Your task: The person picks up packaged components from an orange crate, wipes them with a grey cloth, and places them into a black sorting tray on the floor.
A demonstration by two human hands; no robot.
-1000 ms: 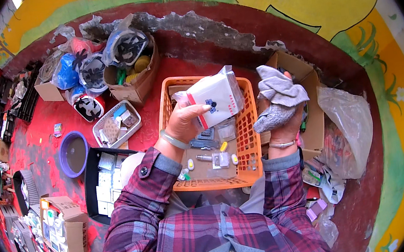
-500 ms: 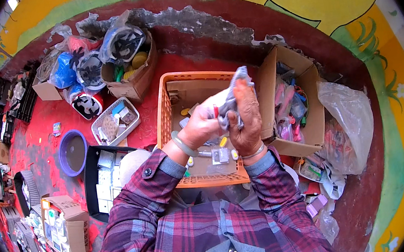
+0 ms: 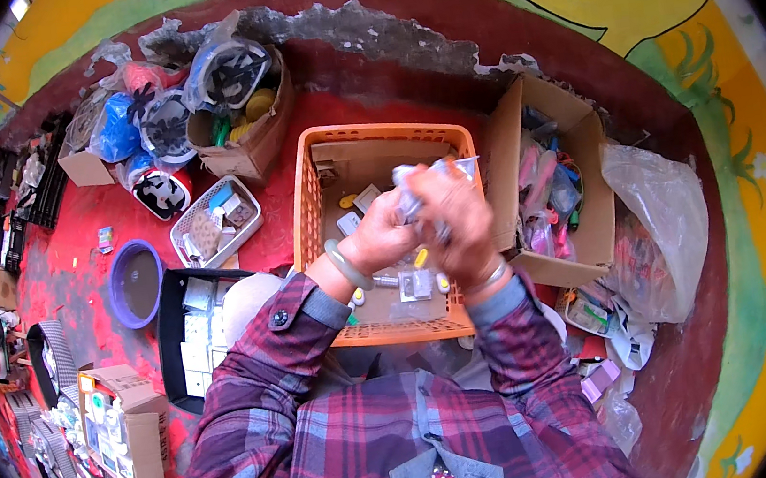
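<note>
My left hand (image 3: 377, 238) and my right hand (image 3: 458, 216) meet above an orange plastic basket (image 3: 404, 337). Between them is a crumpled grey cloth (image 3: 408, 204), with the fingers of both hands closed on it. Motion smears the right hand somewhat, and whatever the cloth may wrap is hidden. Cardboard lines the basket. On it lie several small yellow-and-white items (image 3: 443, 283) and a small clear plastic case (image 3: 421, 283), partly screened by my hands and wrists.
Right of the basket stands an open cardboard box (image 3: 568, 267) of mixed goods, beside a clear plastic bag (image 3: 659, 217). To the left are a white basket (image 3: 252, 224), a purple basin (image 3: 115, 293) and a black bin (image 3: 171, 348). A filled carton (image 3: 269, 148) stands farther back.
The cloth was raised upright against my open right palm; now the right fingers have curled over it and it sits lower. A small red bit seen by my left fingers no longer shows.
</note>
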